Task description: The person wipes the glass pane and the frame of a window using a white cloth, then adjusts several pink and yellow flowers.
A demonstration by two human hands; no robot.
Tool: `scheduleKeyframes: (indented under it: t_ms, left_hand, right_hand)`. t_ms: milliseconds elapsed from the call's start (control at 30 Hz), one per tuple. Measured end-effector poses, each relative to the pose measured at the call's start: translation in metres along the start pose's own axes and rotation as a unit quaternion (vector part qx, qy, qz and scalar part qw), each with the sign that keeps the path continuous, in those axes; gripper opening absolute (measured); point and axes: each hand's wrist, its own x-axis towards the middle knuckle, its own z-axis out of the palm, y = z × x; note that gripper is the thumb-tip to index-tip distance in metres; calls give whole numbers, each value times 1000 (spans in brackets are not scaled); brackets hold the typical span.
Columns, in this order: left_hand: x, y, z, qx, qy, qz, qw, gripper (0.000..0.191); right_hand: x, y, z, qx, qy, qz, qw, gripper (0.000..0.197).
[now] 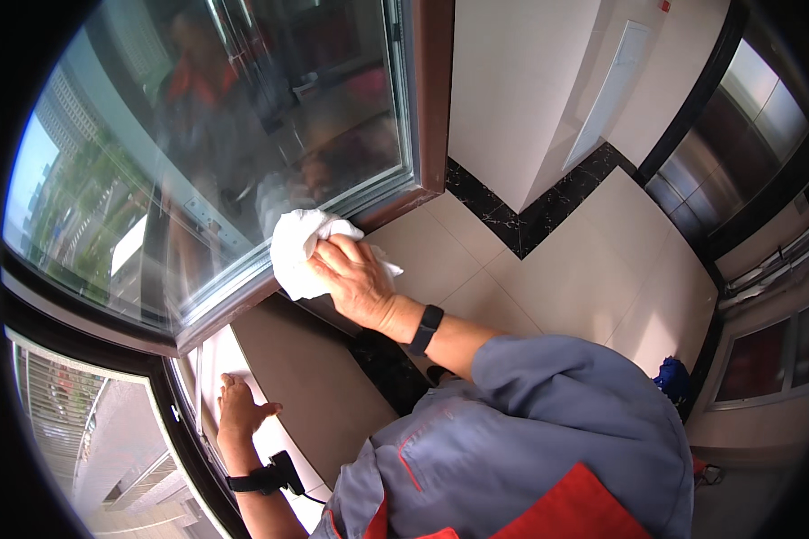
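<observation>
A white cloth is bunched under my right hand, pressed against the lower frame of an open window sash and the edge of its glass pane. My left hand rests on the white window sill, fingers spread and thumb apart, with nothing in it. Each wrist wears a black band, and the left one carries a small black device with a cable. The glass reflects a person in grey clothing with a red collar.
The open window frame lies at the left, with the outdoors below. A tiled wall corner with black marble skirting juts out ahead. Metal elevator doors stand at the right. A blue bundle lies on the tiled floor by the wall.
</observation>
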Motion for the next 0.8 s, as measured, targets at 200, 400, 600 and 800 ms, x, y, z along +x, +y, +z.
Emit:
scheduleKeyframes:
  t_ms: [200,400,600,800]
  left_hand:
    - [1,2,-1,-23,40,30,998,103]
    - [5,-1,1,-7,24,35,999,104]
    - [0,-16,19,-32,94,59,993,101]
    - [6,2,-1,-19,24,46,999,85]
  right_hand:
    - [0,71,-83,-134,-13,125,983,43]
    - [23,42,-70,64,-68,288,953,37]
    - [0,28,-92,34,23,207,977,33]
    - [7,52,-79,118,-47,178,976,37]
